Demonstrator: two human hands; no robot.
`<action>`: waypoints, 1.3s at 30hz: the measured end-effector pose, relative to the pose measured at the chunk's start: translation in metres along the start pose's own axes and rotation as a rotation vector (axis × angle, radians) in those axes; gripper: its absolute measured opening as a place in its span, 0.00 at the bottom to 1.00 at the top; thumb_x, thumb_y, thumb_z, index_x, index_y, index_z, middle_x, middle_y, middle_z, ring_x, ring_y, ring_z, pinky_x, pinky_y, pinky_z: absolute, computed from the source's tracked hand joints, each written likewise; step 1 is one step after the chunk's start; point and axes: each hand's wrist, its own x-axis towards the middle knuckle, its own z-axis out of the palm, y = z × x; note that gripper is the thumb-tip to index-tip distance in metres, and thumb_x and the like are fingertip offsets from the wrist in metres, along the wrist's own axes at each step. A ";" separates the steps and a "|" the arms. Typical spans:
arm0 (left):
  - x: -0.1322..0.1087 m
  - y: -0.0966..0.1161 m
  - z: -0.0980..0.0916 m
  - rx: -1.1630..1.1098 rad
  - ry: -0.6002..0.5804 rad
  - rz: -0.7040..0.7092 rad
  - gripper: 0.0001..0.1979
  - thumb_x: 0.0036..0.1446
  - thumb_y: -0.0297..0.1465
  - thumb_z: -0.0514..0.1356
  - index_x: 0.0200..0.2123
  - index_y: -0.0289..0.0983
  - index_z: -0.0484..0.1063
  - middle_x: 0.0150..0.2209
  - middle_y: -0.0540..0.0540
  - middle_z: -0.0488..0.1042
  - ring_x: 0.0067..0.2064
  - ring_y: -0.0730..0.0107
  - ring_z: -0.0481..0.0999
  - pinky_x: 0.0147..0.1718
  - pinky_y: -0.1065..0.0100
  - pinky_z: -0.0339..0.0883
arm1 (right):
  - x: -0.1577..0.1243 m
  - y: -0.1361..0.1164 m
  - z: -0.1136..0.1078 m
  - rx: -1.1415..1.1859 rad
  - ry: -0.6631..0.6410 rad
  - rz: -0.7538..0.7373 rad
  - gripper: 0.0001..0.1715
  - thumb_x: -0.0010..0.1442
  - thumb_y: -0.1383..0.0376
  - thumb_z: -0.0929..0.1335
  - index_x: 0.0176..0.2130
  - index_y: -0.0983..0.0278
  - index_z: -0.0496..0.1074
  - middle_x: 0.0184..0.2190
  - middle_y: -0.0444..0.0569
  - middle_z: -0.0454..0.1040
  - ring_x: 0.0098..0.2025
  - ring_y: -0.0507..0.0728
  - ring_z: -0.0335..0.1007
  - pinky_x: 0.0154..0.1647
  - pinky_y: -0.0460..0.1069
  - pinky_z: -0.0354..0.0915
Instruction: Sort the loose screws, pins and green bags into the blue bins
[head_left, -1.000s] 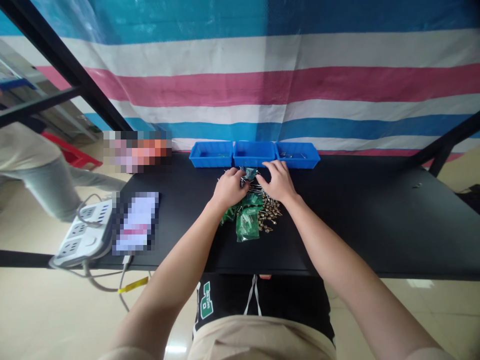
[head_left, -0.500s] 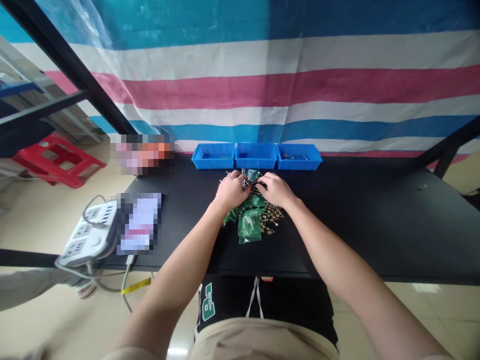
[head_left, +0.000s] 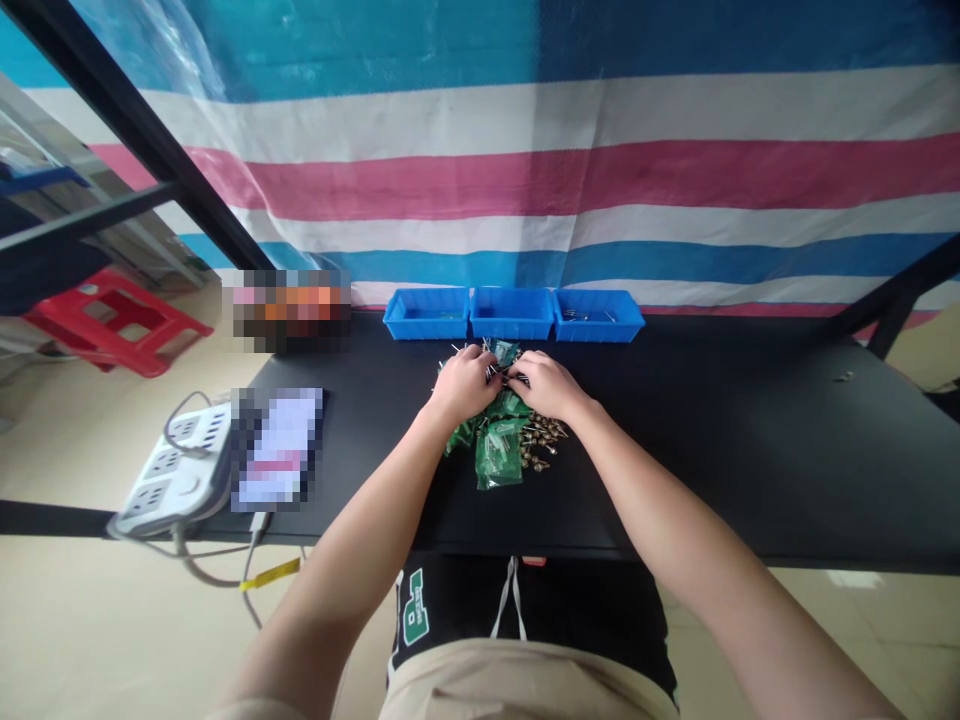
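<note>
black table (head_left: 720, 430) — both hands (head_left: 465, 384) (head_left: 550, 385) at metal pieces (head_left: 544, 437)

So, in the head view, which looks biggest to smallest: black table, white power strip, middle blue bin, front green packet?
1. Black table
2. White power strip
3. Unsure: middle blue bin and front green packet look close in size, and the packet is nearer the camera.

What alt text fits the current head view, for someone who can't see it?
The left hand and right hand work among small metal parts and green packets on a black table, before three blue bins. A white power strip lies at the left.
</note>
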 end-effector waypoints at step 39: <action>0.002 0.000 -0.002 -0.385 0.200 0.115 0.07 0.62 0.30 0.55 0.37 0.37 0.72 0.37 0.44 0.77 0.37 0.66 0.75 0.39 0.66 0.68 | -0.003 0.000 0.001 0.318 0.218 0.008 0.12 0.66 0.58 0.63 0.43 0.60 0.73 0.36 0.49 0.81 0.36 0.58 0.78 0.36 0.48 0.66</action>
